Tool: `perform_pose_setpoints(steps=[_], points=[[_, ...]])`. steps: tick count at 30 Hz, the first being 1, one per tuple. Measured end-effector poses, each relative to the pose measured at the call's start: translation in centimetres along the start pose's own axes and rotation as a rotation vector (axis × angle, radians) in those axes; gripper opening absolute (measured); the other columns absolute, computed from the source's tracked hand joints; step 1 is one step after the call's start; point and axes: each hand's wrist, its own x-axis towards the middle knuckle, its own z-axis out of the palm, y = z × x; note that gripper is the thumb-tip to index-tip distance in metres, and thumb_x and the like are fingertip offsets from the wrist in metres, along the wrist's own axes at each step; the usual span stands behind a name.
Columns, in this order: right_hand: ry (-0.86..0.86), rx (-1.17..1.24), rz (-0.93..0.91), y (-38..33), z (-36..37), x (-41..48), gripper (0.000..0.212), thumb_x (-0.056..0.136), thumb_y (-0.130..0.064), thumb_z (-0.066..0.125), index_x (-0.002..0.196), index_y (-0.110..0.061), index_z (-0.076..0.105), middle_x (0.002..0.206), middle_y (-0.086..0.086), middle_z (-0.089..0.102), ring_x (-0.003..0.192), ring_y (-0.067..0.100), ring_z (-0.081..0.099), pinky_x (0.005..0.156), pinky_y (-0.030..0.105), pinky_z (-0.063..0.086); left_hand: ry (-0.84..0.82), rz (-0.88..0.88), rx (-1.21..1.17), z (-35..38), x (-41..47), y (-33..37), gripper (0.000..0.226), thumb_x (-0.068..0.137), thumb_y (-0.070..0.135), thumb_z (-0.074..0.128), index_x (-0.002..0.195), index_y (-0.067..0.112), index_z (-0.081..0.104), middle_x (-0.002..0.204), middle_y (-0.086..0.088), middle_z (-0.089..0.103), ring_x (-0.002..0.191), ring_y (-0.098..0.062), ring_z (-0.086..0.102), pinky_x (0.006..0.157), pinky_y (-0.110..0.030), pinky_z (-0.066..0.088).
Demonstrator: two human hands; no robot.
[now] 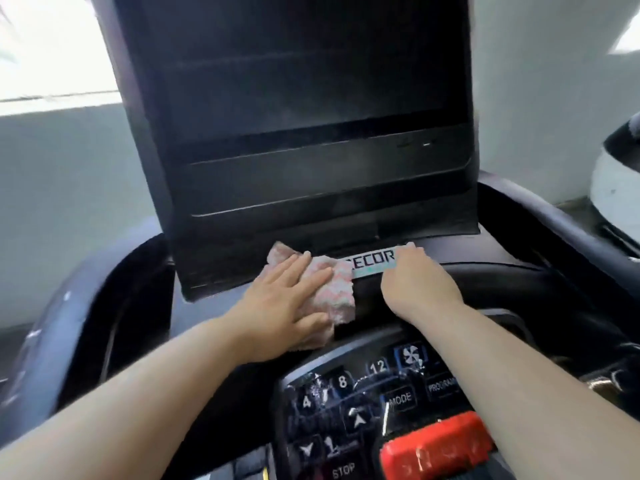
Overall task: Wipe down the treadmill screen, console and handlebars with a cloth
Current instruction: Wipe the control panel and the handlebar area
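Observation:
A large dark treadmill screen (304, 81) rises at the top of the black console (485, 251). Below the screen lies a pink and white cloth (337, 289). My left hand (280, 306) presses flat on that cloth with straight fingers, just left of the brand label (375, 261). To the right of the cloth, my right hand (415, 282) rests on the console with its fingertips at the label's right end; its fingers bend downward and hold nothing that I can see. A curved black handlebar (571, 223) runs along the right side.
A button panel (367, 400) with numbers, arrows, MODE and STOP sits near the bottom, with a red safety key (440, 448) beside it. A white and black machine (616, 188) stands at the right edge. A bright window (48, 46) is at the upper left.

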Motion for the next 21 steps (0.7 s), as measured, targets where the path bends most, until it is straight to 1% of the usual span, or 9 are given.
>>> perform_pose_setpoints(steps=[2,5,6,8,9,13,16,18,21], points=[[0.037,-0.044,-0.012,-0.5,0.9,0.0,0.037,0.093,-0.016,0.033,0.128,-0.008,0.043,0.136,0.010,0.040,0.122,0.026,0.043,0.093,0.038,0.042,0.069,-0.052,0.019,1.1,-2.6,-0.6,0.082,0.076,0.076,0.013,0.151,0.042,0.003,0.161,0.003,-0.004,0.147,-0.014,-0.007,0.120,-0.034,-0.001],[0.077,-0.080,-0.062,-0.6,1.5,-0.3,0.034,0.092,-0.016,0.029,0.117,-0.013,0.052,0.124,0.004,0.044,0.101,0.021,0.048,0.075,0.035,0.042,0.118,-0.107,0.015,2.5,-5.1,-0.3,0.078,0.081,0.073,0.011,0.151,0.040,0.003,0.161,0.003,-0.002,0.148,-0.014,-0.006,0.120,-0.038,0.004],[0.083,-0.045,-0.048,-0.7,1.5,-0.6,0.035,0.093,-0.017,0.030,0.119,-0.014,0.053,0.125,0.002,0.045,0.098,0.023,0.051,0.074,0.034,0.042,0.111,-0.115,0.000,2.6,-5.2,-0.2,0.077,0.082,0.072,0.010,0.151,0.040,0.003,0.161,0.004,-0.003,0.147,-0.013,-0.008,0.120,-0.038,0.004],[0.105,0.048,-0.020,-0.8,1.3,-1.1,0.038,0.095,-0.019,0.033,0.128,-0.018,0.051,0.132,-0.001,0.048,0.104,0.027,0.056,0.080,0.035,0.045,0.102,-0.104,-0.027,2.2,-4.3,-0.5,0.076,0.081,0.070,0.009,0.151,0.039,0.001,0.161,0.006,-0.004,0.146,-0.009,-0.011,0.120,-0.038,0.002],[0.119,0.062,-0.021,-0.9,1.2,-1.4,0.038,0.095,-0.019,0.035,0.129,-0.019,0.051,0.133,-0.001,0.050,0.107,0.028,0.057,0.081,0.035,0.045,0.090,-0.087,-0.031,1.7,-3.7,-0.8,0.077,0.081,0.069,0.008,0.151,0.039,0.001,0.161,0.007,-0.004,0.146,-0.008,-0.010,0.120,-0.038,0.002],[0.141,0.035,-0.023,-1.1,1.1,-1.5,0.035,0.094,-0.021,0.038,0.125,-0.020,0.055,0.128,0.000,0.056,0.104,0.028,0.057,0.071,0.031,0.039,0.042,-0.018,0.039,-0.2,0.5,-1.0,0.079,0.080,0.068,0.005,0.152,0.036,0.008,0.161,0.010,0.005,0.147,-0.009,0.005,0.119,-0.032,0.005],[0.143,0.051,0.021,-1.2,0.6,-1.8,0.039,0.093,-0.022,0.039,0.129,-0.025,0.054,0.127,0.001,0.058,0.104,0.028,0.057,0.070,0.030,0.038,0.043,0.009,0.045,-0.7,3.7,0.3,0.077,0.081,0.064,0.008,0.152,0.034,0.014,0.160,0.010,0.012,0.146,-0.011,0.011,0.116,-0.033,0.008],[0.145,0.080,0.039,-1.4,0.4,-2.0,0.043,0.092,-0.022,0.040,0.133,-0.028,0.052,0.128,0.000,0.058,0.105,0.028,0.057,0.071,0.029,0.038,0.058,0.018,0.016,-0.4,4.1,0.4,0.085,0.076,0.069,0.003,0.152,0.033,0.015,0.160,0.008,0.014,0.146,-0.011,0.011,0.116,-0.032,0.007],[0.141,0.070,0.010,-1.4,0.6,-1.9,0.041,0.093,-0.022,0.039,0.132,-0.026,0.052,0.128,0.000,0.057,0.106,0.026,0.057,0.072,0.029,0.039,0.084,0.000,-0.020,0.1,2.8,-0.3,0.091,0.071,0.072,0.000,0.152,0.033,0.013,0.161,0.003,0.009,0.147,-0.012,0.006,0.118,-0.031,0.005]])
